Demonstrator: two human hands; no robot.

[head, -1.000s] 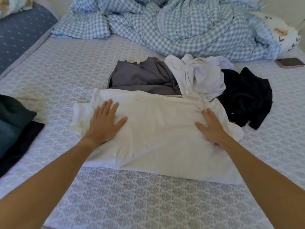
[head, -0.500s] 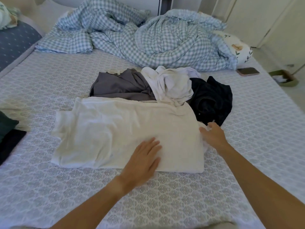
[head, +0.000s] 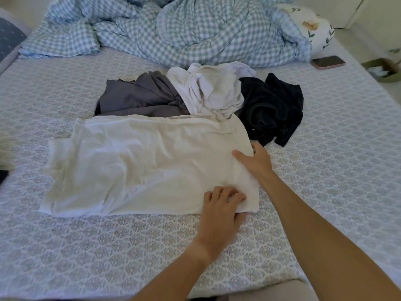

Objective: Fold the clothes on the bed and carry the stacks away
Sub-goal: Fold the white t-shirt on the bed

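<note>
A white shirt (head: pixel 141 166) lies flattened and partly folded on the patterned bed (head: pixel 97 246). My left hand (head: pixel 221 209) grips its near right corner, fingers curled on top and thumb tucked under the edge. My right hand (head: pixel 256 161) holds the shirt's right edge a little farther back, thumb lying on the cloth. Behind the shirt sit three unfolded garments in a heap: a grey one (head: pixel 141 98), a crumpled white one (head: pixel 212 90) and a black one (head: pixel 273 107).
A blue checked duvet (head: pixel 173 29) is bunched across the far side, with a floral pillow (head: pixel 319 31) at its right end. A phone (head: pixel 328 62) lies near the bed's right edge. A dark folded item (head: pixel 3 174) shows at the left edge.
My left hand slid from the shirt's left side to its near right corner and curled onto it. My right hand moved onto the right edge. The shirt's right side got folded in.
</note>
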